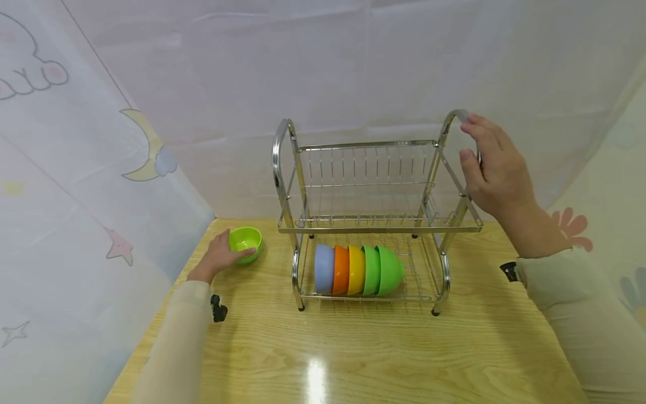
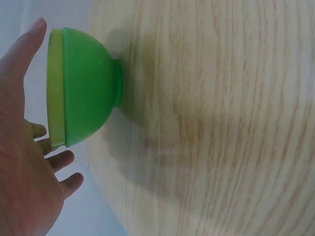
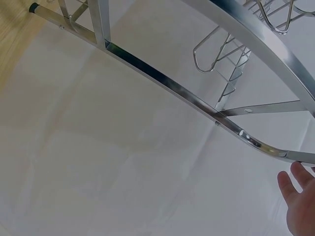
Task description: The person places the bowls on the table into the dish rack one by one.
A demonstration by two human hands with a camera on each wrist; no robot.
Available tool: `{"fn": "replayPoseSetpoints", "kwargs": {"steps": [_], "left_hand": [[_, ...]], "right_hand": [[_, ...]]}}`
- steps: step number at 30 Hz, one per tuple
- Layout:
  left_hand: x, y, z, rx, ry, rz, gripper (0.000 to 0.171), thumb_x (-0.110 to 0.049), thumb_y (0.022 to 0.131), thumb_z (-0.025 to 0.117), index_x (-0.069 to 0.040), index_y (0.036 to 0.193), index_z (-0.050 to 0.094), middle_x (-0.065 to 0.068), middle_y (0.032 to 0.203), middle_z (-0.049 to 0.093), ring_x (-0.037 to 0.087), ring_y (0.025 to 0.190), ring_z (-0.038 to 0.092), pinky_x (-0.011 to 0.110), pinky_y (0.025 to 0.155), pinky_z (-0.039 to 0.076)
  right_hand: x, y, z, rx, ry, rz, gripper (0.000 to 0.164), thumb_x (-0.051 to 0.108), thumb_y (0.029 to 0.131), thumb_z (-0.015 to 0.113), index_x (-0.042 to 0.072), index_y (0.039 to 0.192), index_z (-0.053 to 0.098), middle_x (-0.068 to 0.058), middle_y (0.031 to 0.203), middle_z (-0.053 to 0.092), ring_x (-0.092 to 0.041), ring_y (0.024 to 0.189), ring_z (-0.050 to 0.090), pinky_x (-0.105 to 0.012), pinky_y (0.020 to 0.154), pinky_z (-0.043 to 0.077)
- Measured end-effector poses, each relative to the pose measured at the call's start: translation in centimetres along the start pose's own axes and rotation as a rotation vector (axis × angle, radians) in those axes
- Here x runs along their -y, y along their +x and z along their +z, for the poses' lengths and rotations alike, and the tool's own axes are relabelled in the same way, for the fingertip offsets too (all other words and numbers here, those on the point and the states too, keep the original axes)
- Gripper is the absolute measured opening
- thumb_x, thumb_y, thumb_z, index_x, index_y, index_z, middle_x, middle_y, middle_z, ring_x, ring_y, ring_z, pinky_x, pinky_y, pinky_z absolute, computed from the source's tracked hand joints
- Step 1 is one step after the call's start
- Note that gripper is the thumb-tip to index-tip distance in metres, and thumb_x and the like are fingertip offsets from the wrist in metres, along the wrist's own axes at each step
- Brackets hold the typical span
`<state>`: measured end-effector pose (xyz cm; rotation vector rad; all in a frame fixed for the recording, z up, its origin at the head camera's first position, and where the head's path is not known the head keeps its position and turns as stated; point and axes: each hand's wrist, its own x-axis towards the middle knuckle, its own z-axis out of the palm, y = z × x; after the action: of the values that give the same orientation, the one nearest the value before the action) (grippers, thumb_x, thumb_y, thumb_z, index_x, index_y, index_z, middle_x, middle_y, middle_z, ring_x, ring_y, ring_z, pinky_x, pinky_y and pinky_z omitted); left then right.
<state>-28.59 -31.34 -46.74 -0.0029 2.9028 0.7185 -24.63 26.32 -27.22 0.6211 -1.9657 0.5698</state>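
On the table's left side stands a lime-green bowl (image 1: 245,240), upright, its mouth facing up. My left hand (image 1: 220,256) is spread about it, the thumb reaching over the near side and the fingers at the far side. In the left wrist view the bowl (image 2: 88,88) shows a yellow-green band along its rim, with the left hand (image 2: 29,162) beside that rim, fingers loosely apart. My right hand (image 1: 497,168) touches the top of the right side frame of a two-tier metal dish rack (image 1: 378,229), fingers mostly straight. Only fingertips of the right hand (image 3: 300,196) show in the right wrist view.
Several bowls lie on their sides, nested in a row on the rack's lower tier: a light blue bowl (image 1: 324,268), an orange bowl (image 1: 340,270), a yellow bowl (image 1: 356,270) and green bowls (image 1: 390,270). Printed cloth (image 1: 343,73) hangs behind the wooden table (image 1: 262,348).
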Motion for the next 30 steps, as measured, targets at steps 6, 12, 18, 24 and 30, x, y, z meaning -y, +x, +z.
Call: {"fn": "replayPoseSetpoints", "kwargs": {"steps": [6, 12, 18, 24, 30], "left_hand": [[0.1, 0.0, 0.5, 0.012, -0.019, -0.038, 0.126, -0.067, 0.085, 0.067, 0.012, 0.156, -0.001, 0.039, 0.159, 0.013, 0.055, 0.146, 0.017, 0.067, 0.116, 0.025], [0.1, -0.1, 0.8, -0.004, -0.037, -0.037, 0.128, -0.061, 0.083, 0.073, 0.011, 0.157, -0.003, 0.039, 0.158, 0.01, 0.055, 0.145, 0.017, 0.068, 0.115, 0.027], [0.2, 0.1, 1.4, -0.026, -0.066, -0.036, 0.126, -0.063, 0.083, 0.072, 0.009, 0.157, 0.0, 0.038, 0.154, 0.013, 0.054, 0.14, 0.024, 0.068, 0.111, 0.033], [0.4, 0.0, 1.8, -0.035, -0.067, -0.049, 0.129, -0.07, 0.083, 0.067, 0.007, 0.158, -0.005, 0.036, 0.156, 0.009, 0.053, 0.142, 0.021, 0.068, 0.11, 0.033], [0.3, -0.3, 1.7, -0.032, -0.071, -0.053, 0.13, -0.072, 0.085, 0.064, 0.005, 0.158, -0.011, 0.035, 0.159, 0.004, 0.053, 0.145, 0.015, 0.069, 0.111, 0.031]], "right_hand": [[0.0, -0.1, 0.0, 0.019, -0.007, 0.006, 0.042, 0.018, 0.099, 0.051, -0.004, 0.134, 0.056, -0.022, 0.143, 0.055, -0.04, 0.134, 0.051, -0.046, 0.116, 0.038], [0.1, -0.1, -0.1, 0.031, -0.013, 0.018, 0.041, 0.017, 0.099, 0.051, -0.003, 0.135, 0.056, -0.021, 0.144, 0.054, -0.039, 0.134, 0.05, -0.047, 0.115, 0.038], [0.1, -0.1, -0.2, 0.038, -0.014, 0.027, 0.041, 0.016, 0.099, 0.052, -0.004, 0.136, 0.055, -0.021, 0.144, 0.053, -0.039, 0.135, 0.05, -0.048, 0.115, 0.039], [-0.1, -0.2, -0.3, 0.06, -0.023, 0.02, 0.045, 0.025, 0.102, 0.048, -0.001, 0.139, 0.053, -0.018, 0.148, 0.051, -0.037, 0.137, 0.048, -0.048, 0.114, 0.039], [-0.2, -0.1, -0.6, 0.105, -0.058, 0.015, 0.051, 0.031, 0.105, 0.04, -0.002, 0.143, 0.049, -0.017, 0.152, 0.047, -0.036, 0.138, 0.047, -0.053, 0.109, 0.042]]}}
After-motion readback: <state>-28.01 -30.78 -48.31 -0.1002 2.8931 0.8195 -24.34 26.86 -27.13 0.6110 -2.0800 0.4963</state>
